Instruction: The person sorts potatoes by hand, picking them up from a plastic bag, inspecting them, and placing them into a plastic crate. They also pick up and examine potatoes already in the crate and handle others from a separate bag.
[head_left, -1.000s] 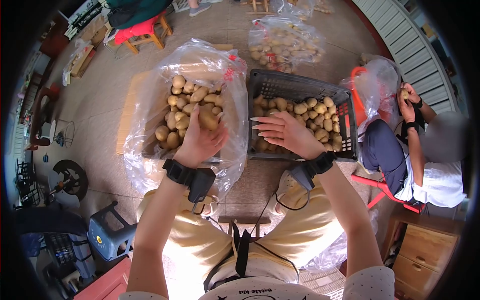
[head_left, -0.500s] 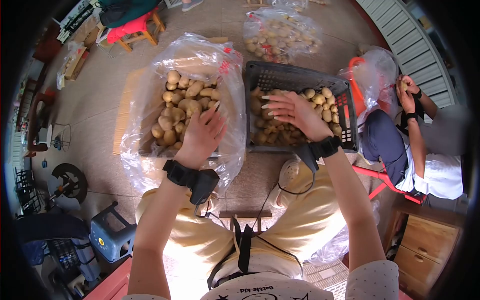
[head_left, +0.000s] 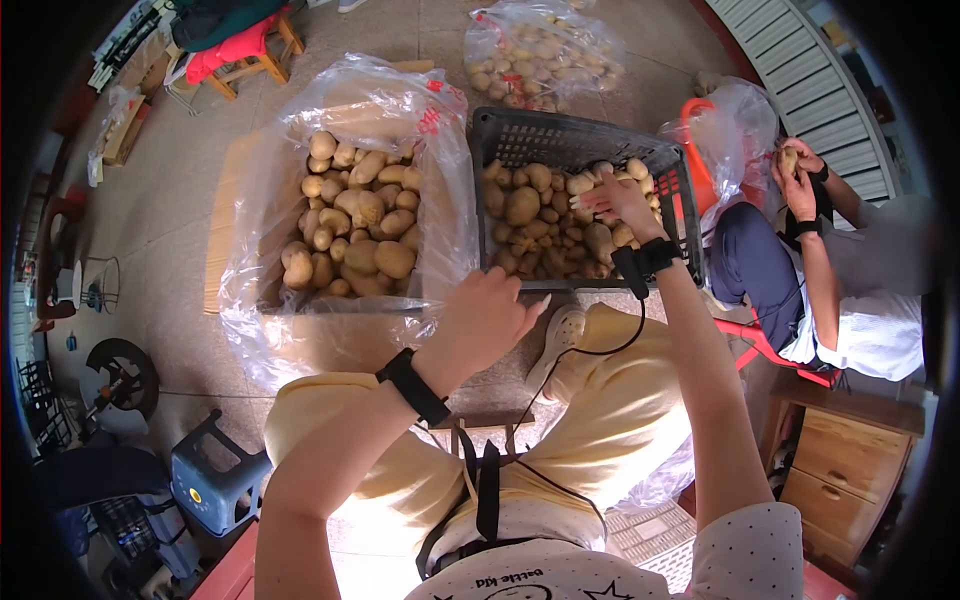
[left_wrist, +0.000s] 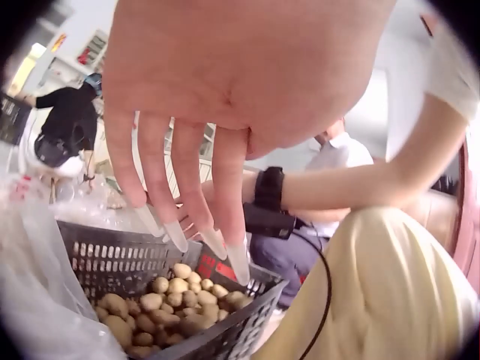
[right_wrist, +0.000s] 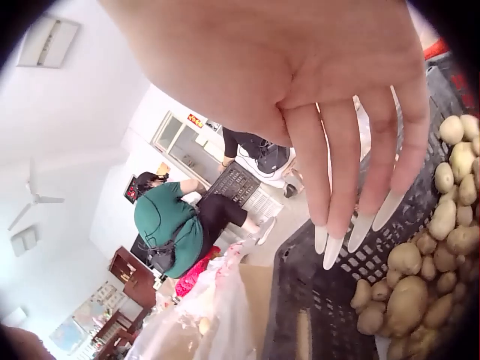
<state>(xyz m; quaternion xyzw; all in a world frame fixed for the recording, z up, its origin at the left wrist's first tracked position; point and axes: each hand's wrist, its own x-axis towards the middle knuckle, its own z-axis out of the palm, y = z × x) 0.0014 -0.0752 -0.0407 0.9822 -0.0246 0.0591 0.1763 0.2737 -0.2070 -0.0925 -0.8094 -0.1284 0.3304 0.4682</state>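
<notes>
My left hand (head_left: pixel 478 325) hangs in front of the gap between the carton and the crate, holding nothing. Its fingers stretch out in the left wrist view. Over the black plastic crate (head_left: pixel 590 285) is my right hand (head_left: pixel 622 203), overlapping the potatoes (head_left: pixel 522 206) at the crate's right part. In the right wrist view its long-nailed fingers (right_wrist: pixel 341 161) are extended, with no potato between them. To the left, a cardboard carton lined with a clear plastic bag (head_left: pixel 447 180) holds larger brown potatoes (head_left: pixel 365 208).
A clear bag of potatoes (head_left: pixel 545 55) lies behind the crate. At right, a seated person (head_left: pixel 850 290) holds a potato (head_left: pixel 790 160) beside an orange bucket (head_left: pixel 695 130). A blue stool (head_left: pixel 215 470) stands at lower left and a wooden cabinet (head_left: pixel 845 460) at lower right.
My left hand has moved from above the carton, where it held a potato at first, back towards my body and right. The right hand has shifted right and farther over the crate.
</notes>
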